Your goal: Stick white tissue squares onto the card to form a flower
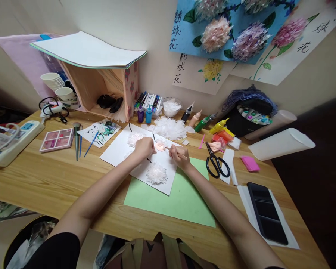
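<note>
A white sheet (pixel 162 188) lies across the green paper (pixel 182 201), with dark short strokes drawn on it. On it sit a fluffy pale-pink paper flower (pixel 156 173) and another pale flower (pixel 133 139), partly behind my left hand. Between my hands is a round peach patch (pixel 160 145) with some white bits along its far edge. My left hand (pixel 145 147) is closed at the patch's left side; whatever its fingertips pinch is too small to make out. My right hand (pixel 179 156) grips a slim light stick (pixel 182 154), its tip at the patch's right edge.
White petal strips (pixel 169 127) lie behind the sheet, near a glass bowl (pixel 172 107) and paint bottles (pixel 203 123). Black scissors (pixel 215 164) are to the right, before a phone-like black tray (pixel 267 213). A paint-smeared paper (pixel 99 132), brushes (pixel 76 142) and palette (pixel 56 140) stand left.
</note>
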The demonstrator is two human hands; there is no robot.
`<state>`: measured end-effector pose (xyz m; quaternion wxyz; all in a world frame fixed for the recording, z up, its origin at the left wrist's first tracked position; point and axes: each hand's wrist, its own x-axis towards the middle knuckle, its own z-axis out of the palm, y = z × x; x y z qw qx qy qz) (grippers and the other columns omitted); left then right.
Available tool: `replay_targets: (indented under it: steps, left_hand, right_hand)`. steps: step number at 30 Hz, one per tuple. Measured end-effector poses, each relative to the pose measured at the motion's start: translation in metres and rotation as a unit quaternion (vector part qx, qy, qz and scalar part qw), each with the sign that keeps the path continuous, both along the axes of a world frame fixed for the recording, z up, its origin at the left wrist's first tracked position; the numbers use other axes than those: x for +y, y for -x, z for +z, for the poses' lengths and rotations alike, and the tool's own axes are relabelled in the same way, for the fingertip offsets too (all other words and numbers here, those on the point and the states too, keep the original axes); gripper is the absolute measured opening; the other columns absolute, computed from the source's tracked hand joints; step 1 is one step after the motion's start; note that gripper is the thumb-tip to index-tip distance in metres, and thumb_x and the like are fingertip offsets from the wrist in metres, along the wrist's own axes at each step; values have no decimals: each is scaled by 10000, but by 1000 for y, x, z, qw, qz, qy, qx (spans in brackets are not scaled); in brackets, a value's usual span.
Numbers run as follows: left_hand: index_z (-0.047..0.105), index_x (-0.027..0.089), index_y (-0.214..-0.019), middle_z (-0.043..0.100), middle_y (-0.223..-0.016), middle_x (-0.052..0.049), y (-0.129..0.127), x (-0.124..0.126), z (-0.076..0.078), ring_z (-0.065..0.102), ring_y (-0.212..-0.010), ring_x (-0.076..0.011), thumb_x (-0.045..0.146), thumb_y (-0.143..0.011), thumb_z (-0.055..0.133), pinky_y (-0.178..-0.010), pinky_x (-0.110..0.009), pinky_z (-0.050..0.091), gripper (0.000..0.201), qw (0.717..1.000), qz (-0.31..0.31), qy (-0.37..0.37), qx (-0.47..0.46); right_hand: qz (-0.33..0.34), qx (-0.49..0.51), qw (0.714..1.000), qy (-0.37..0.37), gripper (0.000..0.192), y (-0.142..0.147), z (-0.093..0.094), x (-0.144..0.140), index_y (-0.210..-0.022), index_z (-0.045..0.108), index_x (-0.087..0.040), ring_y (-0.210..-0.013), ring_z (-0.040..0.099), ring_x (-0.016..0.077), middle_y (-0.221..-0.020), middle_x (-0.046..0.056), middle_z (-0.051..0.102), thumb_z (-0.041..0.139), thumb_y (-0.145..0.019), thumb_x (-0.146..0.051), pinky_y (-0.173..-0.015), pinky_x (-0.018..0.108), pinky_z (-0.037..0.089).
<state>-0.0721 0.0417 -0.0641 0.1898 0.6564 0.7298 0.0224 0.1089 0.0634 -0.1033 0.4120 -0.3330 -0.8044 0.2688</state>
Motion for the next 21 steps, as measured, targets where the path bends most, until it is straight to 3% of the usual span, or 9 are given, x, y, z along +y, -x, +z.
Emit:
replay_targets:
  steps: [10,15,19,21]
  left_hand:
    - [680,178,-748,688,-854,-59,0,-1,1,625,-836,-219,312,-663,708,-646,-268,434,161,1000,-2,1,2]
    - [684,173,-748,690,-849,-62,-2,-2,3,625,-833,-222,290,-673,695,-645,-271,435,140,1000,-4,4,4]
    - [682,170,-751,689,-835,-62,-3,-2,5,629,-826,-222,287,-671,697,-639,-270,434,143,1000,-2,5,3]
    - [679,169,-747,689,-833,-60,-3,-2,5,630,-822,-221,288,-669,699,-634,-271,433,143,1000,-2,5,3]
  right_hand:
    - [-1,0,999,-36,483,1,-5,2,-485,451,-214,-415,465,114,-433,-13,476,310,-935,-318,-511,281,380]
    - [-62,48,996,-51,467,-4,-3,0,-539,477,-222,-494,497,139,-505,9,515,269,-943,-330,-552,296,408]
    - [-82,53,993,-59,131,-5,2,6,-763,545,-221,-717,591,182,-760,35,643,546,-845,-324,-680,319,459]
    - [-42,29,997,-59,132,-2,2,10,-816,542,-222,-835,605,206,-878,51,667,645,-773,-294,-749,339,465]
